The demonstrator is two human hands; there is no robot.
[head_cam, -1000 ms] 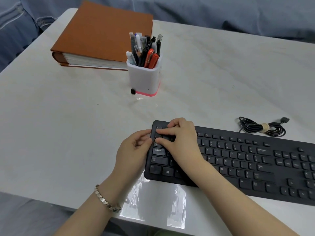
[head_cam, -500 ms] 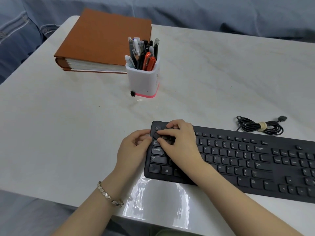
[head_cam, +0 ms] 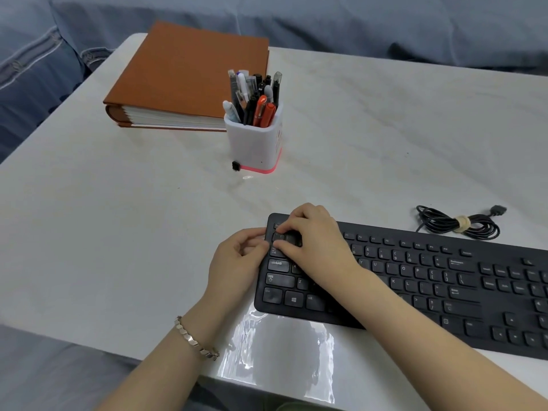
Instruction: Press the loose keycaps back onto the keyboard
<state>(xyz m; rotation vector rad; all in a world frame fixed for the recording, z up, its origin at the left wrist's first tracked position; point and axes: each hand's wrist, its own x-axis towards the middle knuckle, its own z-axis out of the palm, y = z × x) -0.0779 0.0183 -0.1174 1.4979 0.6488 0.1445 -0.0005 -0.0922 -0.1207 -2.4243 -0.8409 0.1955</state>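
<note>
The black keyboard (head_cam: 415,280) lies on the white table, reaching off the right edge of the view. My right hand (head_cam: 314,244) hovers over its upper-left corner. Its index finger and thumb are curled round a black keycap (head_cam: 286,238) in the top key rows, pinching it against the board. My left hand (head_cam: 237,262) sits against the keyboard's left edge with its fingers curled into the palm and its thumb touching the edge; nothing shows inside it. A small black piece (head_cam: 235,166), perhaps a loose keycap, lies by the pen holder's base.
A white pen holder (head_cam: 255,143) full of pens stands behind the keyboard. A thick brown binder (head_cam: 184,75) lies at the back left. The coiled black cable (head_cam: 456,223) rests behind the keyboard on the right. The table's front edge (head_cam: 267,381) is near my wrists.
Both hands stay at the keyboard's upper-left corner. My right thumb and index finger have shifted slightly on the keys. The view has tilted a little.
</note>
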